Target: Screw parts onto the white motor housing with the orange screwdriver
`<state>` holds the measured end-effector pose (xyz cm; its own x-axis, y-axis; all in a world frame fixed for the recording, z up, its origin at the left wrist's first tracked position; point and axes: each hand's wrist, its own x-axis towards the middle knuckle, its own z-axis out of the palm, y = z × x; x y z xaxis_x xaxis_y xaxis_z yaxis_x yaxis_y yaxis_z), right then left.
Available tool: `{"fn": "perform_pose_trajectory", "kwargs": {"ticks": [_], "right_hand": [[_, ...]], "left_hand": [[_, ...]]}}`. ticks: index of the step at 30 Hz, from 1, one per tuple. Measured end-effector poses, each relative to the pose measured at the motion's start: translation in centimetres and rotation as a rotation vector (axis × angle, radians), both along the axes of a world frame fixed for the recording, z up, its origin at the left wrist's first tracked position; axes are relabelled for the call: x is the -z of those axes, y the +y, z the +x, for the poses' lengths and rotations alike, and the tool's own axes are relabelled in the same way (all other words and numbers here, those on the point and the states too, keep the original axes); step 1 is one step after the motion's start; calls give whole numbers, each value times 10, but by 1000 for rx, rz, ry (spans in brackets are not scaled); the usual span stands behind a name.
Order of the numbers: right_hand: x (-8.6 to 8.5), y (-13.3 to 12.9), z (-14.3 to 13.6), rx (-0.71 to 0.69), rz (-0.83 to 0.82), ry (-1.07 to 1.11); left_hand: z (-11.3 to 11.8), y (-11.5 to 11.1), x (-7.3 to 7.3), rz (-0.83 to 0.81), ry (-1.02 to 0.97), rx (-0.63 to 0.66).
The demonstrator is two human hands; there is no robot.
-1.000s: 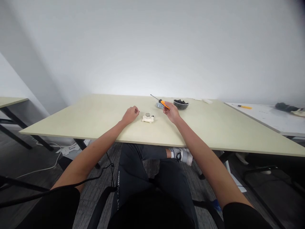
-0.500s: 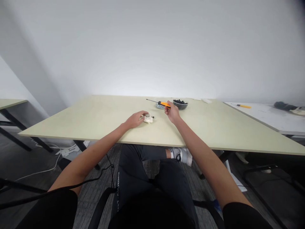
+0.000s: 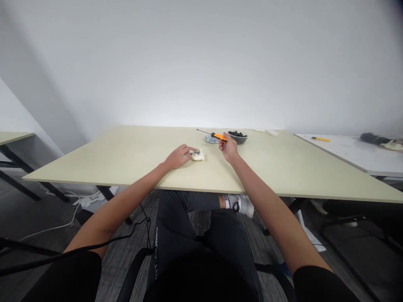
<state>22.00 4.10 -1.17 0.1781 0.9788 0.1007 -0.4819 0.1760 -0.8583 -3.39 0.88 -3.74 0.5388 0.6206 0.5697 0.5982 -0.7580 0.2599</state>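
Observation:
My left hand (image 3: pixel 179 157) is at the left side of a small white plastic part with a grey metal piece on top (image 3: pixel 197 155), which lies on the table. The index finger reaches onto its top edge, and the thumb is low at its side. Wrapped round the orange handle of a screwdriver (image 3: pixel 219 136) is my right hand (image 3: pixel 229 147). The screwdriver's shaft points left and slightly up, above the table, with its tip in the air beyond the white part. Behind the handle is a shallow dish of small shiny metal pieces (image 3: pixel 211 139), perhaps screws.
A clear bowl of black pieces (image 3: pixel 238 137) stands just beyond my right hand. White strips (image 3: pixel 271 132) lie at the table's (image 3: pixel 132 144) back edge. Another orange-handled tool (image 3: pixel 321 139) and a dark, blurred object (image 3: pixel 373 138) rest on the white side table (image 3: pixel 343 153).
The white part has turned under my left fingers: its dark stub, earlier on the right, now shows on the left. My right hand and the screwdriver have shifted slightly right.

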Motion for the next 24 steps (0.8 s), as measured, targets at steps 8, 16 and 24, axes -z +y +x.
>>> {"fn": "perform_pose_trajectory", "kwargs": {"ticks": [8,16,24], "right_hand": [[1,1,0,-1,-5,-19],[2,2,1,-14,-9,-22],[2,2,1,-16,-13,-36]], "left_hand": [[1,0,0,-9,5,-25],[2,5,5,-3,-16,-38],[2,12,7,-45,-43,-71]]}}
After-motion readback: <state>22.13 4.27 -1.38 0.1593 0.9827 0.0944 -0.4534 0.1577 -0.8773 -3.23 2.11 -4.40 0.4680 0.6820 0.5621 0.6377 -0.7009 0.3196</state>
